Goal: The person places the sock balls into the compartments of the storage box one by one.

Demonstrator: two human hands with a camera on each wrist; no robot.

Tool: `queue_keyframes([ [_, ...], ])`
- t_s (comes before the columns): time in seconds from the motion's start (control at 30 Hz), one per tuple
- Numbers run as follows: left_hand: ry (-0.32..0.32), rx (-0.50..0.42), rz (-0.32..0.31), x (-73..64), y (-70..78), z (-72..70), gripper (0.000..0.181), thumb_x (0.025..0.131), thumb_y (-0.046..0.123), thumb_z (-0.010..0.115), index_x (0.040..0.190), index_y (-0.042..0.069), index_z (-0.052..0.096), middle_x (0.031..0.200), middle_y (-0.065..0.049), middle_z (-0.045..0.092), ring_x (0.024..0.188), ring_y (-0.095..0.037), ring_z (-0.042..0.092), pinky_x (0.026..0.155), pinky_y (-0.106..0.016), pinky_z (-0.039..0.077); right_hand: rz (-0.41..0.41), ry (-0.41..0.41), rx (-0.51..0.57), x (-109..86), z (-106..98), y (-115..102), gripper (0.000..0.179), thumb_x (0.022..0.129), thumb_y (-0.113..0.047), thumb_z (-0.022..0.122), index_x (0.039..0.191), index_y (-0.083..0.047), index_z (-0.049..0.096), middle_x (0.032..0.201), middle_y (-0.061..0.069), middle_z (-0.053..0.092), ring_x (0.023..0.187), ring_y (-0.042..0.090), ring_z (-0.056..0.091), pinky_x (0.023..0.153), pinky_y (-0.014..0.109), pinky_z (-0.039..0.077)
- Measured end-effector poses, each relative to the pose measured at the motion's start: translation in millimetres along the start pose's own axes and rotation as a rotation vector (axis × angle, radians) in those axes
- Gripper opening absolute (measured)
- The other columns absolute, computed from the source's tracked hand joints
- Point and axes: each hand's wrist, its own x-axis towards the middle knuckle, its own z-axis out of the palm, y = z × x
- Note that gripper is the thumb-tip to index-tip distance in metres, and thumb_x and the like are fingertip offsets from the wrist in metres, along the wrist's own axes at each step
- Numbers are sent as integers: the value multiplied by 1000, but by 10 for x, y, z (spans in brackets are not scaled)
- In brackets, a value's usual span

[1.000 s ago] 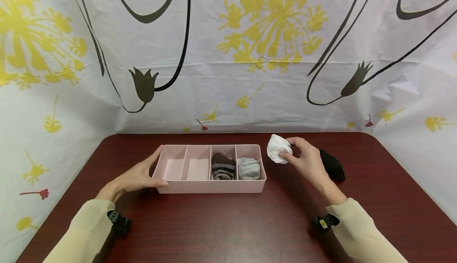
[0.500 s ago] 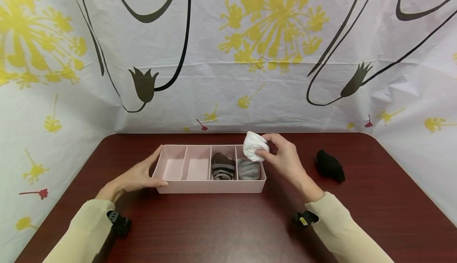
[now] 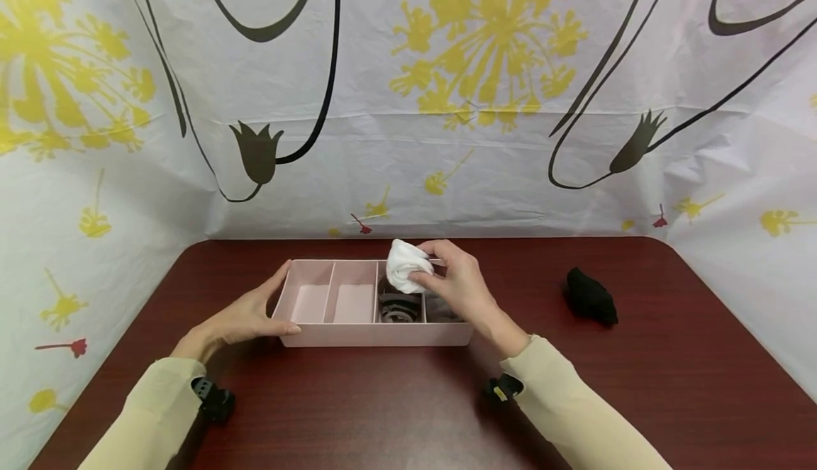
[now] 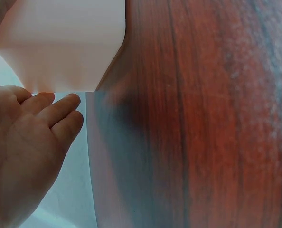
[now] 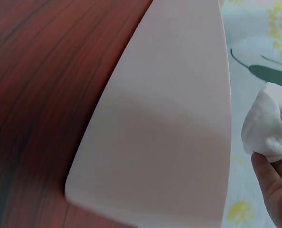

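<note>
A pink divided storage box (image 3: 376,335) stands on the table, long side toward me. My left hand (image 3: 255,310) grips its left end, thumb at the front corner and fingers at the back; the left wrist view shows the fingertips (image 4: 72,100) against the end wall. My right hand (image 3: 461,282) pinches a white rolled sock (image 3: 406,266) above the third compartment from the left. Beneath it, partly hidden, lies a dark striped rolled sock (image 3: 398,308). A grey rolled sock (image 3: 440,310) fills the rightmost compartment, mostly covered by the right hand. The two left compartments hold nothing.
A black bundled sock (image 3: 590,296) lies on the dark red wooden table (image 3: 383,406), right of the box. A white patterned sheet (image 3: 357,172) hangs behind the table and along both sides.
My right hand has carried the white rolled sock leftward, from right of the box to over the third compartment, uncovering the black sock. The left hand and the box have stayed put.
</note>
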Motion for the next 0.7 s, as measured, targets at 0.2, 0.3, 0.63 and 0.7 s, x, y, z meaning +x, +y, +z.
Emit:
queue_keyframes([
  [0.2,0,10,9,-2,-7,3,116,72,31,79,152,22,-4,157,-17,7,137,-38,18,103,-64,23,-25,-13,-9,42,164,-59,30,71,-2,79,97,0,66,96,11,65,88,19,62,76,25,53],
  [0.3,2,12,15,-2,-6,3,116,73,31,79,152,22,-4,157,-17,7,137,-38,18,103,-63,23,-23,-13,-17,49,219,-74,28,71,-2,79,96,0,66,95,10,65,86,17,61,75,24,53],
  [0.63,4,11,12,4,-5,3,116,72,31,79,152,22,-4,157,-17,8,137,-37,17,104,-63,22,-41,-26,-22,65,379,-116,28,71,-5,80,96,-3,67,93,8,64,87,17,59,77,26,52],
  [0.7,6,15,15,1,-8,2,116,72,31,79,152,22,-4,157,-17,8,137,-37,18,103,-62,22,-58,-24,-61,69,414,-116,28,71,-8,81,95,-6,67,92,5,65,86,15,59,76,26,51],
])
